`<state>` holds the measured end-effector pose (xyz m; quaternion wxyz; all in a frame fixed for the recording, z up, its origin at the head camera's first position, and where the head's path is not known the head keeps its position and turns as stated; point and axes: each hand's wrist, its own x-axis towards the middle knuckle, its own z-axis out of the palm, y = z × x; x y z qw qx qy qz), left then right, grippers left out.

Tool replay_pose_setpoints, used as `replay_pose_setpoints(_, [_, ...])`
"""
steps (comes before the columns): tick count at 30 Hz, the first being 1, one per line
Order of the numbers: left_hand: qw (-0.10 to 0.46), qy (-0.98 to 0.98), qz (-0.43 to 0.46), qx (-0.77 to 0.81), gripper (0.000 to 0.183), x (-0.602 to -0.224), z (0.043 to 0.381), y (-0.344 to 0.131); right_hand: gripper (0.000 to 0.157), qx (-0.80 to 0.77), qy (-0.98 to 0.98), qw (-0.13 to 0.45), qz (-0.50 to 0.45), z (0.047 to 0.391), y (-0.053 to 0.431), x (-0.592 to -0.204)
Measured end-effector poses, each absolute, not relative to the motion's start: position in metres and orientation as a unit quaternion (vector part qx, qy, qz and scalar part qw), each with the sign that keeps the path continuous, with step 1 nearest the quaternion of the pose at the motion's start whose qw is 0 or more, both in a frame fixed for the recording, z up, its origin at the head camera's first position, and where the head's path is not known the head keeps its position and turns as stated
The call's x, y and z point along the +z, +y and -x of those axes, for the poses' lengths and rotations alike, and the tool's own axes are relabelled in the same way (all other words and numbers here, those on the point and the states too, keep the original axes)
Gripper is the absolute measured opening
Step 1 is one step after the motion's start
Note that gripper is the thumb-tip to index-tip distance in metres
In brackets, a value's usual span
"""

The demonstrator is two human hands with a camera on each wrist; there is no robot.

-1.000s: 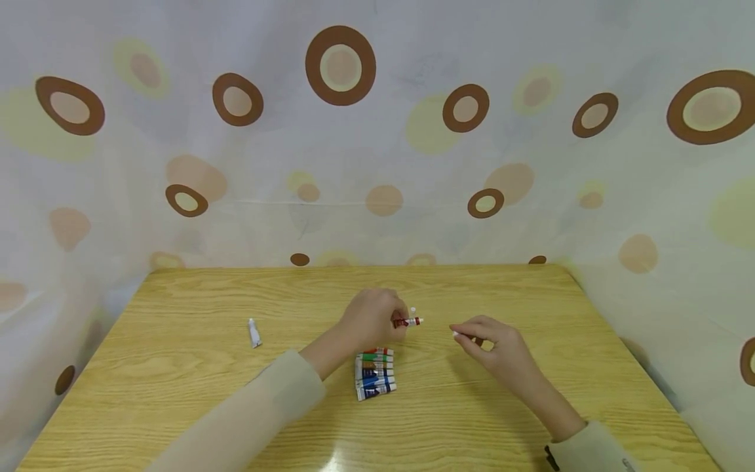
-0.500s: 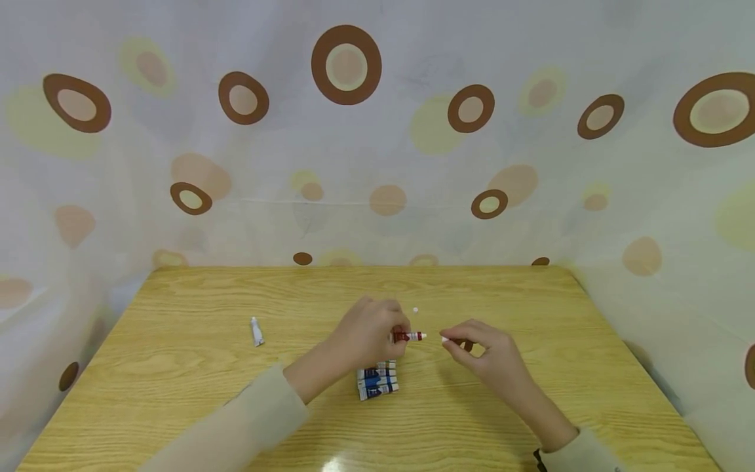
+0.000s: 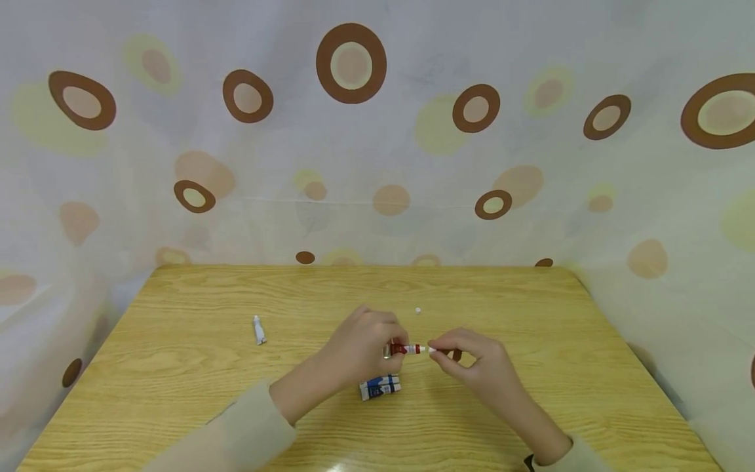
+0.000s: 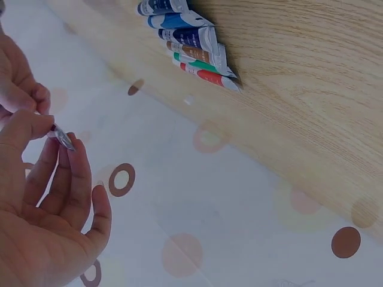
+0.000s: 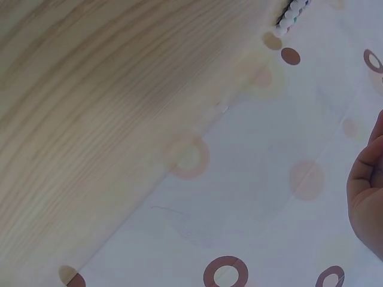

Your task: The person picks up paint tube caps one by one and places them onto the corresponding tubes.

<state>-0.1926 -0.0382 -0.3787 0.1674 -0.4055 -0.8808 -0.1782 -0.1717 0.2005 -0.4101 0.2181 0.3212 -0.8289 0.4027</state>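
Note:
A dark red paint tube (image 3: 407, 349) is pinched between thumb and fingers of my left hand (image 3: 360, 351), its white nozzle facing right. My right hand (image 3: 480, 367) pinches a small white cap (image 3: 432, 350) at that nozzle; whether they touch I cannot tell. In the left wrist view, the tube's crimped silver end (image 4: 64, 140) pokes out of the left fingers. Below the left hand lies a row of paint tubes (image 3: 380, 388), partly hidden from the head; the left wrist view shows blue, brown, green and red ones. Only the edge of my right hand (image 5: 366, 191) enters the right wrist view.
A white tube (image 3: 259, 330) lies apart on the left of the wooden table (image 3: 194, 367). Another little white cap (image 3: 418, 310) sits beyond the hands. A patterned curtain (image 3: 389, 151) surrounds the table at the back and sides.
Both hands have come closer together and nearer to me. The cap in the right hand has moved left to the tube's nozzle, and the left hand now covers more of the tube row.

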Motion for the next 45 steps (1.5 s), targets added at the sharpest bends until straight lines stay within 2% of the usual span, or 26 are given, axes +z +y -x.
replay_pose_setpoints(7, [0.18,-0.875,0.411,-0.184,0.011,-0.381,0.186,-0.041,0.022,0.396,-0.834,0.208,-0.323,0.168,0.197,-0.411])
replay_pose_setpoints(21, [0.178,-0.87,0.416,-0.195,0.01,-0.387,0.174,-0.045,0.03,0.384,-0.804,0.224,-0.394,0.164,0.192,-0.418])
replay_pose_setpoints(28, [0.14,-0.878,0.407,-0.21,0.008,-0.391,0.168,-0.051,0.029,0.39,-0.789,0.218,-0.422,0.16,0.188,-0.423])
replay_pose_setpoints(32, [0.118,-0.876,0.408,-0.228,0.007,-0.392,0.164,-0.054,0.004,0.366,-0.777,0.236,-0.454,0.158,0.186,-0.426])
replay_pose_setpoints(36, [0.096,-0.864,0.419,-0.262,0.009,-0.394,0.16,-0.057,0.021,0.345,-0.753,0.268,-0.493,0.156,0.184,-0.426])
replay_pose_setpoints(41, [0.036,-0.857,0.411,-0.309,0.009,-0.397,0.156,-0.061,0.018,0.346,-0.729,0.276,-0.522,0.153,0.181,-0.428])
replay_pose_setpoints(45, [0.029,-0.857,0.406,-0.316,0.01,-0.398,0.153,-0.064,0.016,0.368,-0.741,0.245,-0.505,0.149,0.179,-0.432])
